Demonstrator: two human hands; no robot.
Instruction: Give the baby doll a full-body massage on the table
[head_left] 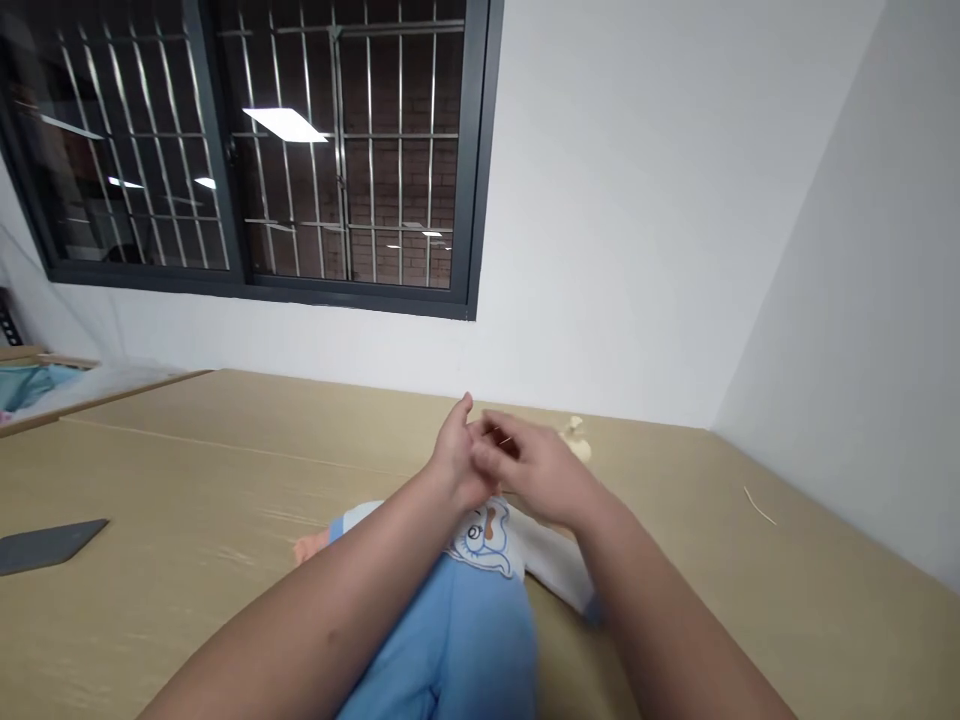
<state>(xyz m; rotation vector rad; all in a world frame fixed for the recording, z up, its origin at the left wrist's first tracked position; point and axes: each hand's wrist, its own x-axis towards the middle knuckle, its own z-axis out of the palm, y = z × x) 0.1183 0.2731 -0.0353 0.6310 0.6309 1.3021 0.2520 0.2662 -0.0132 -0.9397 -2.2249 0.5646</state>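
Keep your left hand and right hand together above the doll, centre frame; fingers overlap, so whether either grips anything cannot be told.

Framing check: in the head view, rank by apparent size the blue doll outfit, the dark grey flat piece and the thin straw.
1. blue doll outfit, though it is nearest the camera.
2. dark grey flat piece.
3. thin straw.

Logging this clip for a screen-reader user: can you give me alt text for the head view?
A person's left hand and right hand meet, blurred, above a doll in blue and white clothes lying on a tan table. A dark flat piece lies at left; a barred window fills the wall behind.
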